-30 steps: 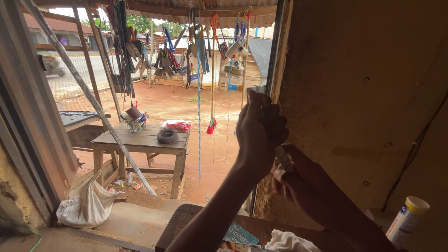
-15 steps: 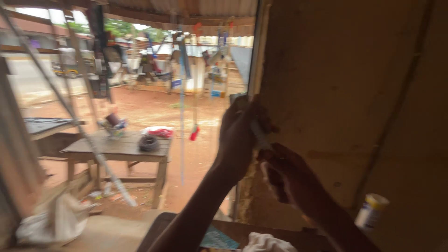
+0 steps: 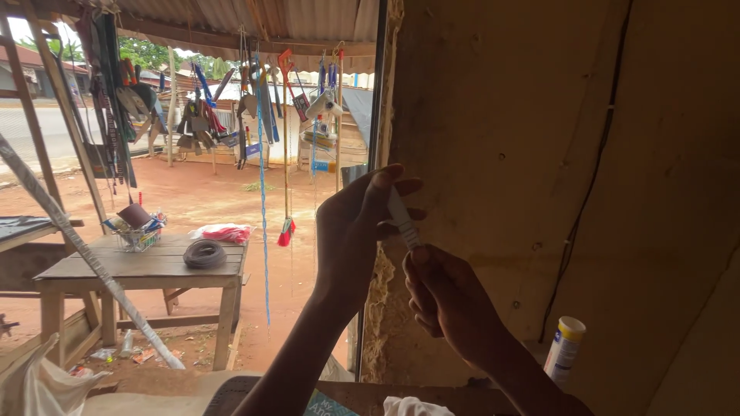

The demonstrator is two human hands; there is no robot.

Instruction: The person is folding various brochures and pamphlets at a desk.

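The left hand (image 3: 358, 223) is raised before the mud wall (image 3: 524, 154), its fingers closed on the upper end of a thin white strip (image 3: 402, 219). The right hand (image 3: 447, 300), just below, is closed on the lower end of this strip. Outside, a coil of wire (image 3: 205, 253) lies near the right edge of the wooden tabletop (image 3: 116, 270). A white bottle with yellow cap (image 3: 564, 348) stands at the wall.

A wooden table (image 3: 146, 270) (outdoors) bears a wire basket (image 3: 135, 237) and coiled cable (image 3: 205, 253).

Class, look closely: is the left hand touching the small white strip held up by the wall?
Touching. The head view shows the left hand pinching the white strip between its fingers.
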